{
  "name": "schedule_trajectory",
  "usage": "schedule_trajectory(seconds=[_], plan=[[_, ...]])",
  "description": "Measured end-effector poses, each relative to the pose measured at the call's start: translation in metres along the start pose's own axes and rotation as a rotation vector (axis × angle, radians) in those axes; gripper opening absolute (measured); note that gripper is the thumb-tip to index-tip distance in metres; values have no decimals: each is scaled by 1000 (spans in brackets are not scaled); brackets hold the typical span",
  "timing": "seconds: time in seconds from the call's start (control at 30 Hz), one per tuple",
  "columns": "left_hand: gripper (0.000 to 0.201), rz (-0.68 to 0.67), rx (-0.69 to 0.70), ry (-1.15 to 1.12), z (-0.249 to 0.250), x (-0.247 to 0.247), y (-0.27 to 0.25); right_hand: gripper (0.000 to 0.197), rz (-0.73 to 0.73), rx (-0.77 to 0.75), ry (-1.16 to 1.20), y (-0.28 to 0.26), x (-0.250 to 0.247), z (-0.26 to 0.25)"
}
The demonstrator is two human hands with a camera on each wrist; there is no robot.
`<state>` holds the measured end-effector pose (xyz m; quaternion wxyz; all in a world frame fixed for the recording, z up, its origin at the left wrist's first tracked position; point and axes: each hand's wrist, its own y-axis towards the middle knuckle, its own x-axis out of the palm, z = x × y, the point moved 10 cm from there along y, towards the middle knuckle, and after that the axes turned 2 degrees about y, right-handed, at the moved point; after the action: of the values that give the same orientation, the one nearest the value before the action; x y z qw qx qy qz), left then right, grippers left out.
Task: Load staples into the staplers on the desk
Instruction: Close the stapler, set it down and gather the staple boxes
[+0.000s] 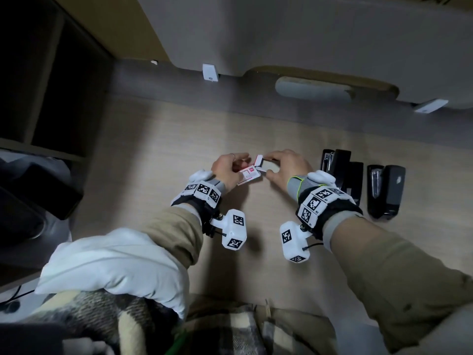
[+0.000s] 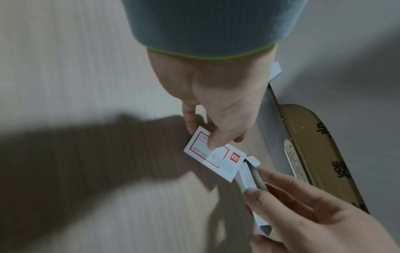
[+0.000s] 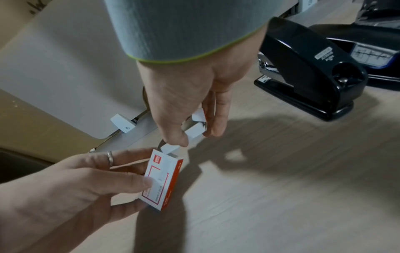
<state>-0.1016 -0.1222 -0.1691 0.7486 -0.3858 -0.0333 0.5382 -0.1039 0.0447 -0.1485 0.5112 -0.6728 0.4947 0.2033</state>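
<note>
A small white and red staple box (image 1: pixel 247 175) (image 2: pixel 216 156) (image 3: pixel 160 179) is held just above the wooden desk (image 1: pixel 158 155). My left hand (image 1: pixel 227 168) (image 2: pixel 220 95) (image 3: pixel 75 184) pinches the box between thumb and fingers. Its end flap (image 1: pixel 258 160) stands open. My right hand (image 1: pixel 289 165) (image 3: pixel 184 89) (image 2: pixel 303 214) pinches the white inner tray (image 2: pixel 249 176) (image 3: pixel 194 131), which sticks partway out of the box. Black staplers (image 1: pixel 337 170) (image 3: pixel 307 68) lie on the desk just right of my right wrist, another stapler (image 1: pixel 386 190) further right.
A pale panel (image 1: pixel 307 34) on white feet (image 1: pixel 210 72) runs along the back of the desk. Dark shelving (image 1: pixel 38 85) stands at the left. A white cloth (image 1: pixel 110 267) lies over my left forearm, near the desk's front edge.
</note>
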Motion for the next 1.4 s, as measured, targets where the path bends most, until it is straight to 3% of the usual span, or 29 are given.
schedule_trajectory(seconds=[0.1, 0.33, 0.5, 0.63, 0.83, 1.0, 1.2, 1.4], plan=[[55, -37, -4, -21, -5, 1, 0, 47, -3, -34, 24, -4, 1, -7], [19, -68, -91, -324, -30, -3, -9, 45, 10, -57, 38, -9, 1, -11], [19, -74, -194, -581, -35, -5, -12, 45, -1, -130, 108, -18, 4, -24], [10, -51, -206, -596, -31, -7, -8, 42, 26, -148, 163, -20, -2, -32], [13, -55, -227, -535, -29, -12, -9, 31, 67, -17, 341, -26, -13, -22], [16, -114, -241, -541, -24, -5, -14, 32, 37, -46, 344, -35, -10, -37], [9, -121, -194, -528, -14, -4, -21, 58, 33, -41, 354, -43, -4, -43], [13, -28, -204, -569, -17, -17, -24, 38, 132, 203, 572, -50, -6, -21]])
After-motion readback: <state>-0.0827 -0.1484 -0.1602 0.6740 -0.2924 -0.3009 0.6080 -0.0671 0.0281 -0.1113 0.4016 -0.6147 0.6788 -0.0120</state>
